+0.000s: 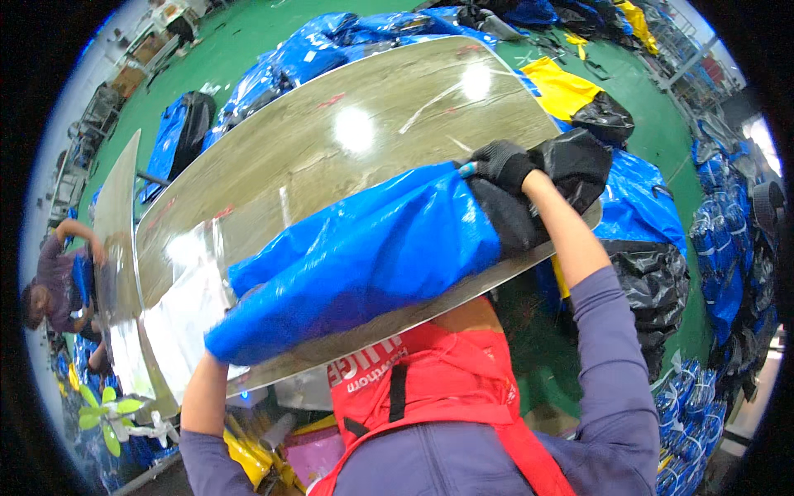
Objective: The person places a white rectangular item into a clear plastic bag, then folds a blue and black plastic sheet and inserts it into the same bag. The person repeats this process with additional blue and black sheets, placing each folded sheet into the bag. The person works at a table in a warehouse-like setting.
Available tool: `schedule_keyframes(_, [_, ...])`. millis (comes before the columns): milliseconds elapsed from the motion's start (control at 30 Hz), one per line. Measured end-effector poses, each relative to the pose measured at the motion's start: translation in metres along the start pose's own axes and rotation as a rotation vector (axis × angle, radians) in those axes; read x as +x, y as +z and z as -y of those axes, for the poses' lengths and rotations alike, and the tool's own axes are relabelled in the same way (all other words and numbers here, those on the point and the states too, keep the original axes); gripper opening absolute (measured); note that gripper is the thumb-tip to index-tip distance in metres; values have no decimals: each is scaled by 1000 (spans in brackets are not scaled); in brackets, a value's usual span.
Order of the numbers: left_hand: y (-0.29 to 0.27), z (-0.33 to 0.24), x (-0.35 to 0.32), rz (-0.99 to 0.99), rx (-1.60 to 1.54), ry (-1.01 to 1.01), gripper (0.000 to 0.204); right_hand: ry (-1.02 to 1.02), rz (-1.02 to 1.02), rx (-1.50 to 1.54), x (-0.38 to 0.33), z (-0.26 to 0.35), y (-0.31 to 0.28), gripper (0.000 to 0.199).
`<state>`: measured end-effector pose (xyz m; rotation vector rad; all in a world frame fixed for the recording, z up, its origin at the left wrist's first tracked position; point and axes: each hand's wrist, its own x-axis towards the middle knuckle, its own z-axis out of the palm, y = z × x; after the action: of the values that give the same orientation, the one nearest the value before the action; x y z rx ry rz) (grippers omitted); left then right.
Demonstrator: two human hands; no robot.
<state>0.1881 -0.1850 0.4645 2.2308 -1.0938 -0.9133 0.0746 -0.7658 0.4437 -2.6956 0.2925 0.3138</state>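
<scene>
A blue bag with a black end [372, 240] lies on its side across the near part of the table [322, 140]. My right hand [503, 164], in a dark grey knitted glove, is closed on the black material beside the blue seam. Its fingers curl over the top, with a small light-blue patch at the fingertips. My left forearm [207, 395] goes into the bag's open left end. The left hand is hidden inside the blue material, so its fingers do not show. White sheets [186, 318] lie at the table's left, partly under the bag.
Blue bags [306, 54] are heaped beyond the table's far edge. A yellow and black bag [571, 91] and a blue and black one [641, 215] lie right. Bundled blue goods [719, 248] stand farther right. Another person [56, 277] works at far left, near a green-leaved plant [107, 413].
</scene>
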Motion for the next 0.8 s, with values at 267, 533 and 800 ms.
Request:
schedule_keyframes(267, [84,41,-40,-878,-527,149,62,49,46,-24,7,5,0,63])
schedule_keyframes(533, [47,0,-4,-784,507,-591,50,117,-107,-297,-16,21,23,52])
schedule_keyframes(800, [108,-212,182,-468,380,483,74,103,-213,-293,-33,52,16,39])
